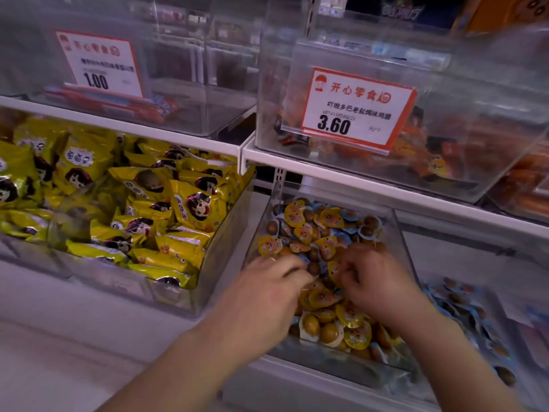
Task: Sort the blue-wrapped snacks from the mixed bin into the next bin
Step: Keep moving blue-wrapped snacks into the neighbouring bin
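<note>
A clear mixed bin holds several small round egg snacks, some with yellow wrappers, some with blue wrappers. Both my hands are inside it, in the middle of the pile. My left hand has its fingers curled down among the snacks. My right hand also has curled fingers touching the pile; blur hides whether either hand holds a snack. To the right, the neighbouring bin holds several blue-wrapped snacks.
A clear bin of large yellow snack packs stands to the left. A white shelf edge runs above, carrying clear bins with price cards 1.00 and 3.60.
</note>
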### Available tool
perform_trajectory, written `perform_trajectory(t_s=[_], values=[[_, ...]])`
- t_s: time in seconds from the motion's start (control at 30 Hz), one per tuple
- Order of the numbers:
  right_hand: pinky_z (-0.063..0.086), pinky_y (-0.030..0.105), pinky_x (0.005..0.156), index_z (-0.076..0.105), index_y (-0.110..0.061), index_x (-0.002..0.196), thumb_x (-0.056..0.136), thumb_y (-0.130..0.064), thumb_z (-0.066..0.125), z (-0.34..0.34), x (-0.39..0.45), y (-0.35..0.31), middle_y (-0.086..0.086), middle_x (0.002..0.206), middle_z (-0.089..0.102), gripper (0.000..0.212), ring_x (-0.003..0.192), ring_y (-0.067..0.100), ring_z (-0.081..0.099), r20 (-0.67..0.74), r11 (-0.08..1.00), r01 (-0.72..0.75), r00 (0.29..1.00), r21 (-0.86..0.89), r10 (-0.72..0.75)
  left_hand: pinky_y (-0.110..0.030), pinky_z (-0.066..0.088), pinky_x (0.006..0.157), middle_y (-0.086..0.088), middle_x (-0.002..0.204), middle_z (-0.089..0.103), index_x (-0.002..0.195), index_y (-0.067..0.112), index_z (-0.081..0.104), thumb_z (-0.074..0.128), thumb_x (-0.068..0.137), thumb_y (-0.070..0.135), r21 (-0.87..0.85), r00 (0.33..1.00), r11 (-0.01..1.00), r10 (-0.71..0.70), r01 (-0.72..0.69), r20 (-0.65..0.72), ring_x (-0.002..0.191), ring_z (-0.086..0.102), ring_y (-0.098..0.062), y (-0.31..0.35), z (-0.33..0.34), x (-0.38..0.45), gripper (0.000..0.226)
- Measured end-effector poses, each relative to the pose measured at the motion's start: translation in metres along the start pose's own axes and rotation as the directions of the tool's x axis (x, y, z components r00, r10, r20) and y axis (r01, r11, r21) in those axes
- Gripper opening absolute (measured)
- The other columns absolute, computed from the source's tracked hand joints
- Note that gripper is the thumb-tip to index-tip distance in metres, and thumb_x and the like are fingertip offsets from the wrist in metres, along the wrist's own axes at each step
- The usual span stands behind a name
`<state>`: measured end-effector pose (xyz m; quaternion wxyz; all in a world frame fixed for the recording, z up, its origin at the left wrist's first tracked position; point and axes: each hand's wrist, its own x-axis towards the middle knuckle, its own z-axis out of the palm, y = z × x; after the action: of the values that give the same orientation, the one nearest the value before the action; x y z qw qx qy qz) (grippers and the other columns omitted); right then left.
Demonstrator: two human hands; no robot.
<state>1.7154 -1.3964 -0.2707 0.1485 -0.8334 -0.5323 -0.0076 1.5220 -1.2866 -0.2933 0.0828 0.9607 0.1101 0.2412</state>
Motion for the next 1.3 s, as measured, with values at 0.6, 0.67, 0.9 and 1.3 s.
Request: perform_trajectory(t_s=[0.6, 0.67, 0.9, 1.3], values=[[0.029, 0.049, 0.113, 0.032, -0.030, 0.152, 0.089, -0.056, 0.043, 0.043, 0.005, -0.018, 0.000, 0.149, 0.033, 0.069, 0.138, 0.029, 0.026, 0.078, 0.980, 0.153, 0.987, -0.126, -0.144, -0.037, 0.041, 0.090, -0.003, 0.135, 0.050, 0.122, 0.026, 0.059, 0.047, 0.092, 0.039, 0.417, 0.882, 0.864, -0.404, 0.282, 0.242, 0.115, 0.054, -0.027, 0.021, 0.020, 0.020, 0.035], [0.020, 0.049, 0.117, 0.027, -0.032, 0.153, 0.088, -0.061, 0.043, 0.047, 0.012, -0.018, -0.003, 0.160, 0.018, 0.073, 0.144, 0.028, 0.016, 0.117, 0.986, 0.103, 0.989, -0.127, -0.088, -0.037, 0.037, 0.093, -0.003, 0.136, 0.048, 0.126, 0.026, 0.056, 0.045, 0.094, 0.041, 0.423, 0.884, 0.866, -0.395, 0.267, 0.249, 0.118, 0.050, -0.028, 0.020, 0.023, 0.018, 0.037], [0.033, 0.047, 0.112, 0.051, -0.037, 0.134, 0.081, -0.062, 0.053, 0.037, 0.024, -0.009, -0.006, 0.145, 0.039, 0.059, 0.138, 0.026, 0.026, 0.228, 0.995, 0.009, 0.974, -0.096, 0.013, -0.035, 0.036, 0.089, 0.000, 0.122, 0.060, 0.121, 0.028, 0.057, 0.053, 0.088, 0.045, 0.342, 0.895, 0.899, -0.368, 0.273, 0.253, 0.116, 0.053, -0.026, 0.012, 0.022, 0.018, 0.037], [0.052, 0.016, 0.072, 0.069, -0.038, 0.093, 0.087, -0.016, 0.072, 0.018, 0.020, 0.001, -0.021, 0.089, 0.068, 0.023, 0.087, 0.001, 0.066, -0.036, 0.870, -0.117, 0.988, 0.478, 0.152, -0.014, 0.043, 0.083, 0.020, 0.110, 0.058, 0.118, 0.040, 0.063, 0.058, 0.096, 0.016, -0.446, 0.860, 0.775, -0.510, 0.448, -0.021, 0.101, 0.055, 0.000, 0.002, 0.012, 0.024, 0.032]])
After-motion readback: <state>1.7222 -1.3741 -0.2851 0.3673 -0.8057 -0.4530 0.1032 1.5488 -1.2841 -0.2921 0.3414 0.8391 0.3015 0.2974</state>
